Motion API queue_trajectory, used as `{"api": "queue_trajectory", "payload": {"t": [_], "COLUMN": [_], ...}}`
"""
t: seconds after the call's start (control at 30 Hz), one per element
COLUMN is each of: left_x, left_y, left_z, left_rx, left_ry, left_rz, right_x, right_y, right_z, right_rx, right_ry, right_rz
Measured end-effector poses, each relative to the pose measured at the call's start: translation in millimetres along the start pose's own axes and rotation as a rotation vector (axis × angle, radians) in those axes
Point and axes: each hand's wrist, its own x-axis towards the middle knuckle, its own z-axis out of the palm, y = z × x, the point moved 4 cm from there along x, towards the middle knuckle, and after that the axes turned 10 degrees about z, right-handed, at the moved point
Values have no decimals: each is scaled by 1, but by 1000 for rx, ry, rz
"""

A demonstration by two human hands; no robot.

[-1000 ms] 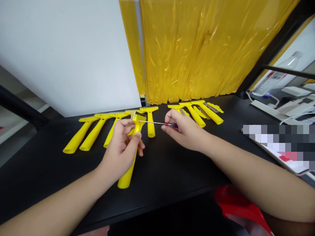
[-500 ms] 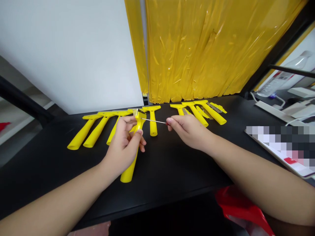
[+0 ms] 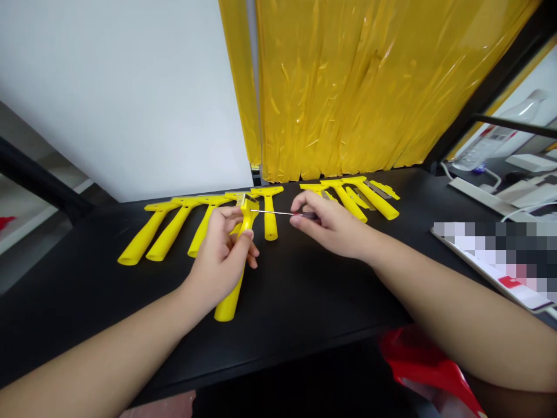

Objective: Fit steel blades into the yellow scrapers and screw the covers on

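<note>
My left hand (image 3: 226,241) is wrapped round the neck of a yellow scraper (image 3: 228,302), its head up and a metal blade at the top. From the right, my right hand (image 3: 328,223) grips the red and dark handle of a screwdriver (image 3: 278,213) between thumb and fingers. The thin shaft runs level to the scraper's head, and its tip meets the head at the screw spot. Behind my left hand lie several yellow scrapers (image 3: 167,232) in a row. More yellow scrapers (image 3: 378,200) lie beyond my right hand, with loose yellow pieces and blades (image 3: 383,190) beside them.
The black tabletop (image 3: 304,302) carries everything. A white board (image 3: 130,104) and yellow plastic sheeting (image 3: 339,93) stand along its back. At right are a tablet-like device (image 3: 526,296), a clear bottle (image 3: 500,136) and white cables. A red bag (image 3: 426,366) hangs below the front edge.
My right hand's fingers have shifted round the screwdriver handle, showing more of it, and the hand sits slightly higher. The screwdriver tip stays at the scraper's head; my left hand is nearly still.
</note>
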Motion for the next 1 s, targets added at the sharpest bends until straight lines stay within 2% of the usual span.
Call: {"api": "queue_trajectory", "payload": {"t": [0.1,0.23,0.33,0.47,0.57,0.77,1.0], "left_x": [0,-1,-2,-2,-2,-2,-1], "left_y": [-2,-4,-3,-3,-4,-7,-16], "left_z": [-1,-1,-1,-1,-2,-3,-1], "left_rx": [-1,-2,37,48,14,37,119], "left_ry": [2,-31,-51,-64,-38,-49,-111], "left_rz": [8,28,67,80,63,77,130], "right_x": [0,5,7,4,4,6,2], "right_y": [1,6,9,10,9,7,-1], "right_z": [-2,-5,-3,-3,-4,2,1], "right_rx": [15,-43,-30,2,-23,-7,-50], "right_ry": [23,124,97,22,71,-27,90], "right_rz": [-50,-22,-6,-79,-96,-19,-125]}}
